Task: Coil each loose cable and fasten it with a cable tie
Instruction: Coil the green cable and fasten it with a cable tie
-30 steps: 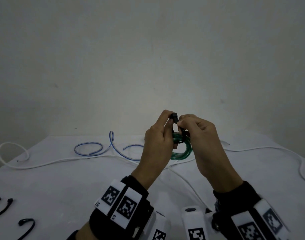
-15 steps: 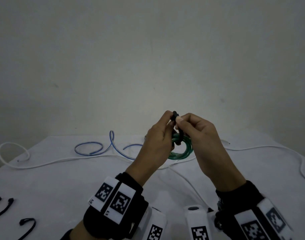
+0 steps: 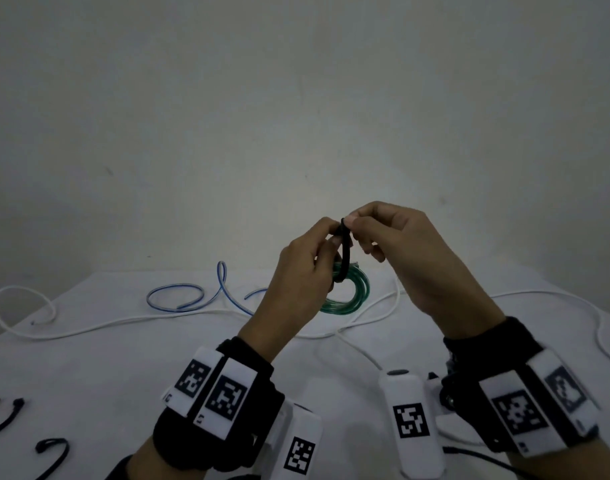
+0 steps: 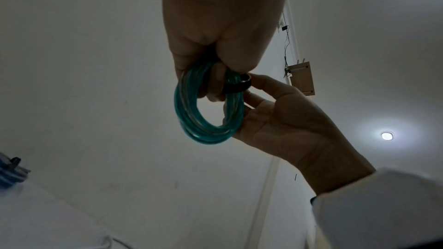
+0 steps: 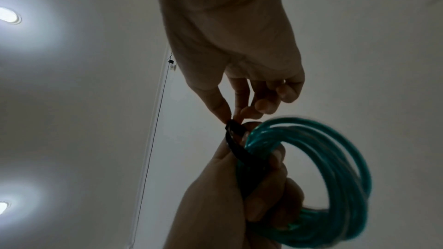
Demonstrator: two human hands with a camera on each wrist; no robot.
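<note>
A coiled green cable [image 3: 357,289] [image 4: 208,118] [image 5: 335,177] hangs in the air above the table, held by my left hand [image 3: 310,268] [image 4: 215,48] [image 5: 239,196], whose fingers curl round one side of the coil. A black cable tie [image 3: 345,251] [image 4: 236,86] [image 5: 236,145] is looped round the strands beside those fingers. My right hand [image 3: 383,233] [image 4: 275,113] [image 5: 230,113] pinches the tie's upper end between thumb and forefinger, just above the left thumb.
On the white table [image 3: 88,375] lie a loose blue cable [image 3: 192,296] and a long white cable [image 3: 123,322] that runs behind my hands to the right edge. Spare black ties [image 3: 50,452] lie at the front left. A plain wall stands close behind.
Both hands have risen slightly with the coil. The right hand's pinch has shifted up to the top end of the tie, drawing its loop taller.
</note>
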